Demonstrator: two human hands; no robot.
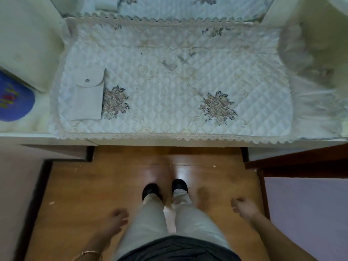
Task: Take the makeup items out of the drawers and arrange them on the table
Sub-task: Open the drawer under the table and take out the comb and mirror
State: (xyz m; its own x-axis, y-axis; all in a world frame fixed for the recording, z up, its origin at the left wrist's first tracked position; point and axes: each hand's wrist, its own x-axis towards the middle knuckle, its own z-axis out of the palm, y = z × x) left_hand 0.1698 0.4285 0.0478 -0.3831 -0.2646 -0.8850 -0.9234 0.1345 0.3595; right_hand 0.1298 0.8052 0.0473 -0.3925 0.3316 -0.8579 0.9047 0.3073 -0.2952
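A dressing table (169,143) stands in front of me, covered by a quilted white cloth with lace edges and embroidered flowers (188,87). On the cloth's left side lies a flat grey pouch with a snap flap (88,98). No drawer front shows and no other makeup item is visible. My left hand (115,220) hangs low beside my left leg, fingers loosely curled, holding nothing. My right hand (243,206) hangs beside my right leg, fingers curled in, blurred, with nothing seen in it.
A mirror (188,6) rises at the back of the table. A blue cap with a logo (13,98) lies at the left edge. White furniture stands on both sides. A dark wooden piece (301,162) juts in at the right. Wooden floor lies below.
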